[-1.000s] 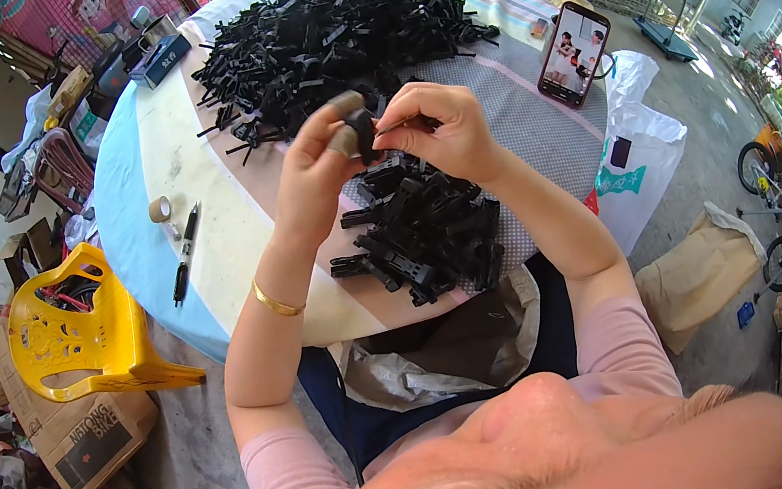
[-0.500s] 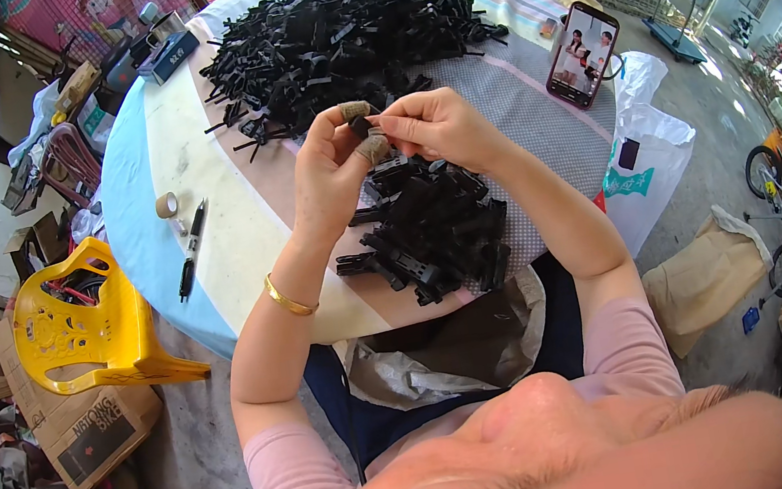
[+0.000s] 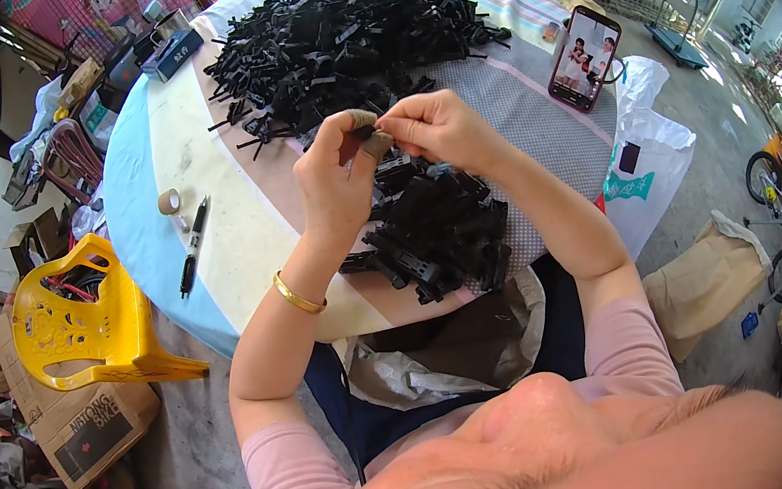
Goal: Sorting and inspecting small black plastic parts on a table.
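My left hand (image 3: 337,187) and my right hand (image 3: 440,131) meet above the round table (image 3: 213,271), fingertips pinched together on one small black plastic part (image 3: 375,137). The left thumb and forefinger wear taped tips, and a gold bangle (image 3: 299,294) sits on that wrist. Just under the hands lies a smaller heap of black plastic parts (image 3: 440,232) near the table's front edge. A much larger pile of black parts (image 3: 330,41) covers the far side of the table.
A phone (image 3: 584,59) stands propped at the table's right, its screen lit. A roll of tape (image 3: 168,202) and a black pen (image 3: 193,246) lie at the left. A yellow plastic chair (image 3: 84,321) and a cardboard box (image 3: 85,432) stand left; an open sack (image 3: 447,347) rests on my lap.
Both hands have drawn slightly closer together on the small part and shifted a little up in view; the piles have not moved.
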`<action>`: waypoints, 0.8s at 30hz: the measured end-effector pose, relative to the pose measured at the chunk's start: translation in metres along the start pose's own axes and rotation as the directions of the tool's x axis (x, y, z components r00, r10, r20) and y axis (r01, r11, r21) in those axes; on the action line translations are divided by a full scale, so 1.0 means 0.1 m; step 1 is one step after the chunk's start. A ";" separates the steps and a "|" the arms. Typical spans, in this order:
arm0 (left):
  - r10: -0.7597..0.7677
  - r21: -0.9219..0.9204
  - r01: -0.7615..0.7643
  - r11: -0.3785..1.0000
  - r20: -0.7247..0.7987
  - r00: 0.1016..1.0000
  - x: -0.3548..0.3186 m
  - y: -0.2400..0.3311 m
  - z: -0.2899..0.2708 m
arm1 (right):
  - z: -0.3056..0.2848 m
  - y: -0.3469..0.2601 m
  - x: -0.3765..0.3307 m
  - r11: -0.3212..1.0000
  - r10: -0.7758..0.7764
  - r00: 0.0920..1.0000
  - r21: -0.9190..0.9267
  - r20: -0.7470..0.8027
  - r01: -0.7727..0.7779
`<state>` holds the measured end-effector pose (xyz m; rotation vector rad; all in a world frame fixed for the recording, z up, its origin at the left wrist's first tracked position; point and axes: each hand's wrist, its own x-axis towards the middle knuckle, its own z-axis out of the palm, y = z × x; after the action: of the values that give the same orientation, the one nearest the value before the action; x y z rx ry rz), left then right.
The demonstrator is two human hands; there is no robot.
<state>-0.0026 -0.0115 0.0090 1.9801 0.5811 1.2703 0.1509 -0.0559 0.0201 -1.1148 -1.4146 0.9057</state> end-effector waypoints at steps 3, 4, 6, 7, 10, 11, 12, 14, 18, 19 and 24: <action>-0.047 -0.067 0.048 0.997 0.011 0.999 0.04 0.11 0.02 | -0.28 0.05 0.09 0.886 -0.257 0.960 -0.423 -0.110 0.189; -0.114 -0.193 0.117 0.974 0.027 0.993 0.04 0.14 0.04 | -0.37 0.06 0.11 0.827 -0.333 0.930 -0.523 -0.157 0.208; -0.070 -0.093 0.097 0.991 0.258 0.964 0.03 0.12 -0.04 | -0.47 0.15 0.19 0.814 -0.306 0.937 -0.558 -0.169 0.165; -0.042 -0.022 0.055 0.998 0.383 0.923 0.03 0.15 -0.07 | -0.49 0.19 0.20 0.698 -0.345 0.934 -0.691 -0.098 0.185; 0.108 0.076 -0.171 0.982 0.515 0.850 -0.01 0.18 -0.01 | -0.45 0.38 0.26 0.416 -0.375 0.922 -0.870 0.101 0.265; 0.128 0.079 -0.202 0.976 0.542 0.831 -0.02 0.20 -0.01 | -0.41 0.41 0.28 0.347 -0.295 0.945 -0.906 0.142 0.244; 0.129 0.077 -0.202 0.976 0.543 0.829 -0.01 0.19 -0.01 | -0.39 0.50 0.32 0.311 -0.247 0.951 -0.914 0.185 0.259; 0.116 0.056 -0.168 0.984 0.515 0.849 -0.01 0.15 -0.02 | -0.36 0.57 0.36 0.273 -0.222 0.957 -0.931 0.186 0.244; -0.007 0.079 -0.015 0.997 0.279 0.960 0.05 0.04 -0.03 | -0.41 0.46 0.33 0.293 -0.333 0.929 -0.919 0.161 0.264; -0.006 0.083 -0.011 0.996 0.207 0.978 0.06 0.03 -0.02 | -0.45 0.53 0.36 0.282 -0.436 0.890 -0.917 0.138 0.280; 0.189 0.247 -0.203 0.948 0.080 0.979 0.09 0.00 0.00 | -0.31 0.25 0.24 0.791 -0.430 0.879 -0.554 -0.207 0.257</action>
<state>0.0014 -0.0054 0.0148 2.3272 0.5537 1.3073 0.1854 -0.0276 0.0071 -1.2598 -1.5521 0.0527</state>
